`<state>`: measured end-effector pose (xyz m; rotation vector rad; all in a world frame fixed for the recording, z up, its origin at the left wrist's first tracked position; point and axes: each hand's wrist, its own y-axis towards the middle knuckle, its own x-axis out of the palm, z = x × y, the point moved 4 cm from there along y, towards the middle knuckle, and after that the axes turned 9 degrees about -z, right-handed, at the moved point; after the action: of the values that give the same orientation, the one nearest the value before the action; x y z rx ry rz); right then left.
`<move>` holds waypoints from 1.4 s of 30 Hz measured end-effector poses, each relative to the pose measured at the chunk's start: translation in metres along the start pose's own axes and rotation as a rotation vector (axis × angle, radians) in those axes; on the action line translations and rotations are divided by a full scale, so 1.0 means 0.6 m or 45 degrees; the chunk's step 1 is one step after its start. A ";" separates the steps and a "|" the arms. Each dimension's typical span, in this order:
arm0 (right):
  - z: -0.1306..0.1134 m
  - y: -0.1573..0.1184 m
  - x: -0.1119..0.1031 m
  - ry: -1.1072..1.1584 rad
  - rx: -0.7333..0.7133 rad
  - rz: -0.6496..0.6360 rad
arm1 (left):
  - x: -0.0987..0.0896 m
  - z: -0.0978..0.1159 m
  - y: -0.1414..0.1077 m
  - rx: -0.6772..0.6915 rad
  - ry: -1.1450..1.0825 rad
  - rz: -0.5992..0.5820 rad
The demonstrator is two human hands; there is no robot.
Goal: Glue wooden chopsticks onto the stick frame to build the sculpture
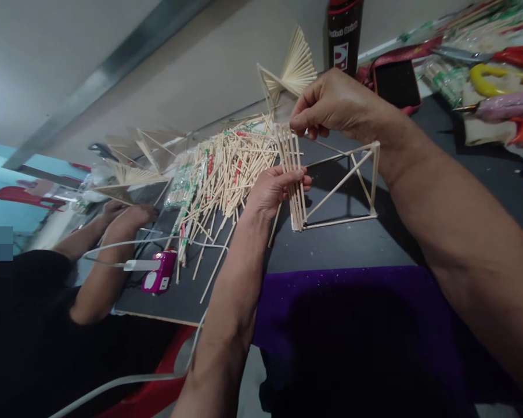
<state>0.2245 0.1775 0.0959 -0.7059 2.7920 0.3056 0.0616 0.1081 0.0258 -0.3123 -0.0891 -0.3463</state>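
My left hand grips an open frame of thin wooden sticks by a slanted row of parallel sticks on its left side. The thumb lies across the row and fingertips show behind it. At the row's upper end, my right hand is closed with thumb and fingers pinched together; whatever sits between them is hidden. Left of my hands spreads a big loose pile of wooden sticks, some with red or green wrapper strips. Behind my right hand stands a twisted, fan-shaped stick structure.
A co-worker's hand is at the left beside another stick structure. A purple adapter trails a white cable. Behind are a dark bottle and a phone; scissors and a yellow-handled tool lie right.
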 end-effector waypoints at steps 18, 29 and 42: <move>0.010 -0.005 -0.001 0.163 0.067 -0.060 | -0.006 -0.007 0.001 -0.001 0.014 -0.017; 0.004 -0.005 0.002 0.113 0.072 -0.041 | -0.004 -0.004 -0.004 0.010 0.000 0.003; -0.003 -0.005 0.006 0.105 0.076 0.021 | -0.003 -0.005 -0.003 0.024 -0.039 -0.011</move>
<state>0.2229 0.1727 0.0962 -0.6969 2.8729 0.1996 0.0592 0.1063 0.0230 -0.2990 -0.1236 -0.3491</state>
